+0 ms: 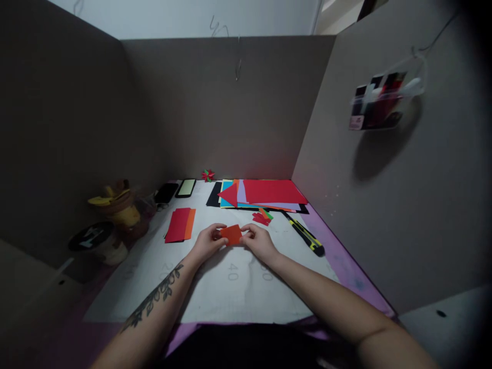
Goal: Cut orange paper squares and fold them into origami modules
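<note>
Between my two hands is a small piece of orange paper [231,235], held up a little over the white sheet on the table. My left hand [209,241] pinches its left edge between thumb and fingers. On the opposite edge, my right hand [261,242] grips the paper the same way. Just beyond my right hand lie small red, orange and green paper strips [262,217]. A yellow and black utility knife [305,236] rests to the right of them. Left of my left hand is a stack of red and orange paper rectangles [180,225].
Large coloured sheets [272,192] are piled at the back, with a red triangle on top. A red and green paper star [208,176] and a phone [186,188] stand at the back left. Pots [119,210] line the left side. Grey panels [230,113] enclose the table.
</note>
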Demonstrator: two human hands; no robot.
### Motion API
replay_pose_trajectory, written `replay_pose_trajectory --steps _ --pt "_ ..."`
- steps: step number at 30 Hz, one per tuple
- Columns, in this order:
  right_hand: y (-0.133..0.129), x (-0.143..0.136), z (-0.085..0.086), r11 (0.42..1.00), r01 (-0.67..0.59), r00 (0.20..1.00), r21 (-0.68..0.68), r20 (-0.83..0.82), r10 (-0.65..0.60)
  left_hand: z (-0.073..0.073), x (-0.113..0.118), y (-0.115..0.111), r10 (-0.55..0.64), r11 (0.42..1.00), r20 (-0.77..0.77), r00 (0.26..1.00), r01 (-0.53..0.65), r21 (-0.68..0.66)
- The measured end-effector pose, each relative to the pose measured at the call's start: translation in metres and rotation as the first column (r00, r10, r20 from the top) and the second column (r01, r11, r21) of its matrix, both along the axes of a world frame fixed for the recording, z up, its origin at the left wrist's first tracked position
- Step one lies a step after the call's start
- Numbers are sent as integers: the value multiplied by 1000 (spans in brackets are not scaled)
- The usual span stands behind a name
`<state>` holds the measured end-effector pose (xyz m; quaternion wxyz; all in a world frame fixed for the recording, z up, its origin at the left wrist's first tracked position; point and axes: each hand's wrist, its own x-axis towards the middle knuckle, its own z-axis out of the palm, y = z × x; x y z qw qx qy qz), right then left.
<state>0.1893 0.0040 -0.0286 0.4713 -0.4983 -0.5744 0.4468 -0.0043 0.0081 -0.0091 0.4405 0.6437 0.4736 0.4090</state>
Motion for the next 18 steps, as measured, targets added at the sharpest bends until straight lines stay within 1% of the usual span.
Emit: replay_pose_trajectory --steps 4,9,14,16,18 --pt "0 0 1 999 -51 995 -6 -86 50 0 -2 0 -2 1000 -11 1000 2 -4" --pt "1 -2 3 991 -130 970 -14 -208 124 0 -4 1 -58 998 26 998 59 -12" --pt "-1 -3 5 982 -186 950 -41 -262 169 3 -2 -1 -44 999 11 999 44 -9" --pt "-2 -3 6 981 -188 948 -52 -272 168 4 -2 -2 -41 999 8 999 41 -12" --pt "-3 -3 7 982 -187 946 -35 -275 170 4 -1 -2 -44 999 7 999 45 -18"
